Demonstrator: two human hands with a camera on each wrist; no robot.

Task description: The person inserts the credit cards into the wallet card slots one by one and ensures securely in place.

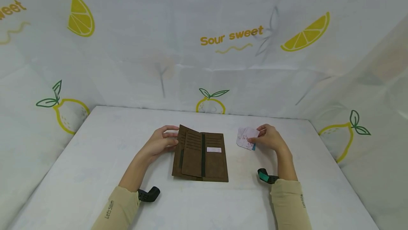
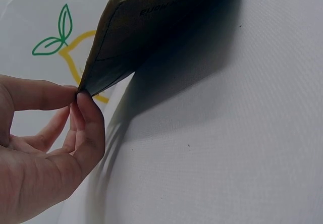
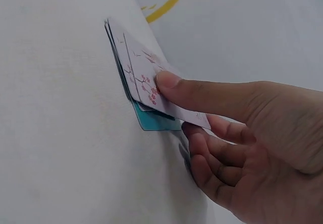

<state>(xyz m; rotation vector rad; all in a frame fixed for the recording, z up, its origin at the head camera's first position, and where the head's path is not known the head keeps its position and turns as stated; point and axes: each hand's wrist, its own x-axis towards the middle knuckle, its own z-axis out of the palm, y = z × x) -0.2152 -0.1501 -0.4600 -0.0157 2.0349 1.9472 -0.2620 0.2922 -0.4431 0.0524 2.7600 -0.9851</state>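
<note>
A brown long wallet point(image 1: 192, 157) lies spread on the table with its card slots facing up. Its left cover is tilted up off the table, and my left hand point(image 1: 160, 140) pinches that cover's edge between thumb and fingers. In one slot of the right panel sits a white card point(image 1: 214, 150). To the right of the wallet, my right hand point(image 1: 270, 138) grips a small stack of cards point(image 3: 144, 77), thumb on top and fingers beneath. The top card is pale with a pink blossom print; a teal card point(image 3: 154, 120) sticks out below it.
The white-covered table point(image 1: 204, 205) meets a hanging cloth point(image 1: 143, 45) printed with lemons at its back and sides. Black wrist mounts point(image 1: 149, 194) sit at both sleeve cuffs.
</note>
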